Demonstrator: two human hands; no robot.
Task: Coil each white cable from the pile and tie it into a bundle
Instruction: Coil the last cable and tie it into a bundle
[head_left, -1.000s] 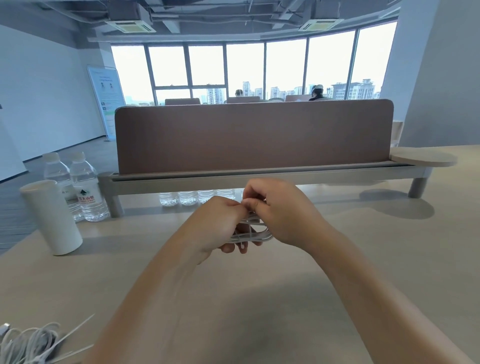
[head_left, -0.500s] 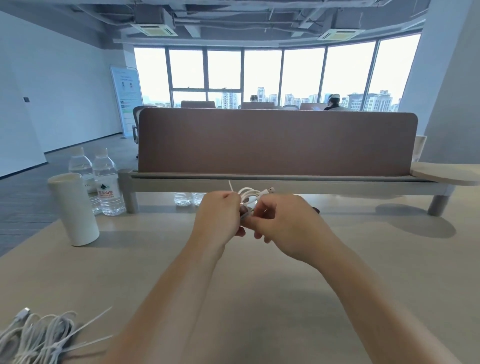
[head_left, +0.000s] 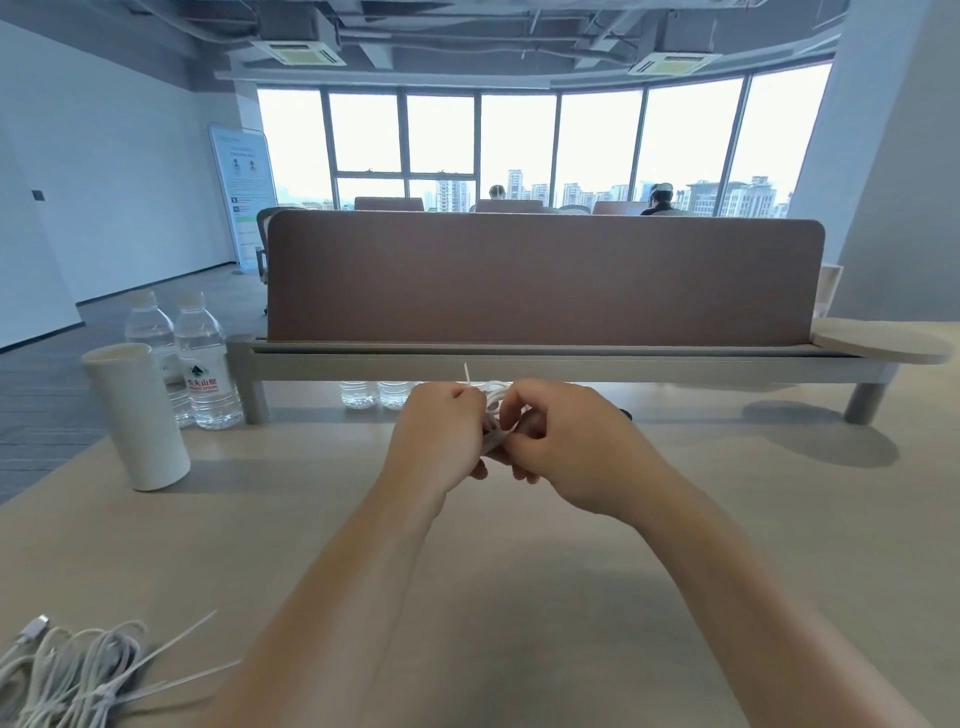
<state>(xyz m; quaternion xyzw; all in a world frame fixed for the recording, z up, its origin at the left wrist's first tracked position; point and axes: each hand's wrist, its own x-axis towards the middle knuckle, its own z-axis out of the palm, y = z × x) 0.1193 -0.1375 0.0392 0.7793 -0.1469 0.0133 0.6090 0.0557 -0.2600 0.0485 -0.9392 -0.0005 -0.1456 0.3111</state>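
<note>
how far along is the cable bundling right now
Done: no finished bundle shows in view. In hand: the left hand and right hand grip one coiled cable, its tie sticking up, seemingly mid-tying. Left: the pile of cables with loose ties at the table's near left corner.

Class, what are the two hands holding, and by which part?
The left hand and right hand both grip the coiled white cable around its middle.

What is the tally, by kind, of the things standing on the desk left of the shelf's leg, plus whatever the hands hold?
Water bottles: 2
White cup: 1
Coiled white cable, gripped by the left hand and the right hand: 1
Total: 4
</note>
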